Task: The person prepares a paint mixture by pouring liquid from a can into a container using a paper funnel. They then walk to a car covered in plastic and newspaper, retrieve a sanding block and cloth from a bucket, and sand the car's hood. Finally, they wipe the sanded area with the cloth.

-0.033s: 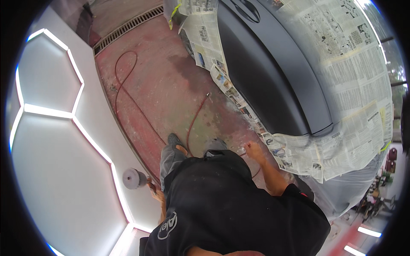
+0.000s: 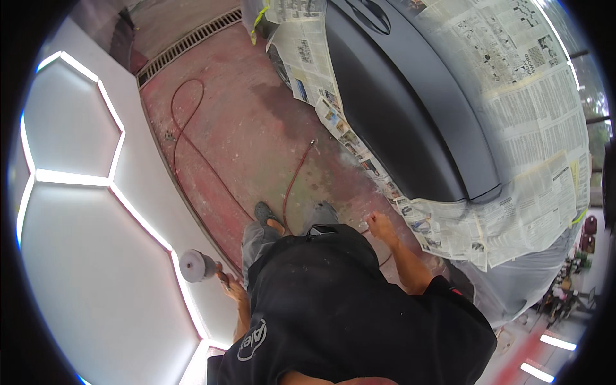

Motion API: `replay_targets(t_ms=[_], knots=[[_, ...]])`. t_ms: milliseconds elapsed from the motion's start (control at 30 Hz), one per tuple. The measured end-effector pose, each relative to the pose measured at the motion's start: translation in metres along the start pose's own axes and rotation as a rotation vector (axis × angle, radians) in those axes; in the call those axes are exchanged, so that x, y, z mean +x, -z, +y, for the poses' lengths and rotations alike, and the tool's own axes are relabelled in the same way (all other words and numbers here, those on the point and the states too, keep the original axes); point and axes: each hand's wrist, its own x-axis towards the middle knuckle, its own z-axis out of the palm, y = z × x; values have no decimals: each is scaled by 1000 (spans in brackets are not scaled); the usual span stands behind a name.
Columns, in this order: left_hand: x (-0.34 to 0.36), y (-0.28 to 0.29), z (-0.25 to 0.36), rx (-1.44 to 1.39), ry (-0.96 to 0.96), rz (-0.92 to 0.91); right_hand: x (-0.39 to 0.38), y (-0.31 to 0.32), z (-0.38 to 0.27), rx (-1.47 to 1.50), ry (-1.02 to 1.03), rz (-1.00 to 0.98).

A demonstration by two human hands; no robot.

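At my left side, near the white wall, my left hand [image 2: 235, 290] is closed round the grip of a paint spray gun. The round grey cup of the spray gun [image 2: 197, 265] sticks out toward the wall. My right hand [image 2: 380, 226] is held in front of me with its fingers curled; whether something small is in it cannot be made out. That hand is apart from the car. Beyond it lies a matt dark grey car door panel [image 2: 401, 109] with a handle, framed by taped newspaper [image 2: 523, 122].
A red air hose [image 2: 187, 133] loops over the stained reddish floor [image 2: 237, 147], its loose end [image 2: 312, 142] ahead of my feet. Bright tube lights [image 2: 72, 178] form hexagons on the left wall. A floor grate [image 2: 186, 48] runs far ahead. Clear plastic sheeting [image 2: 513, 285] covers more of the car.
My left hand and the spray gun have shifted slightly up and to the left. The view has tilted a little; my right hand stays nearly where it was.
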Motion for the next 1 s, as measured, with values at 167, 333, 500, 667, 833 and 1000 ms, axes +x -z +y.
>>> replay_targets(t_ms=[167, 333, 500, 667, 833, 1000], knots=[[169, -48, 163, 146, -348, -169, 22, -41, -49, 82, -68, 141], [267, -149, 301, 167, -492, -300, 80, -59, -133, 390, -367, -76], [315, -238, 330, 283, -406, -439, 127, -73, -188, 674, -471, 29], [315, -332, 374, 434, -375, -662, 155, -41, -251, 614, -646, 123], [327, -415, 427, 466, -466, -998, 189, -25, -302, 312, -644, 421], [406, -495, 451, 673, -479, -1291, 244, -46, -371, 396, -721, 803]])
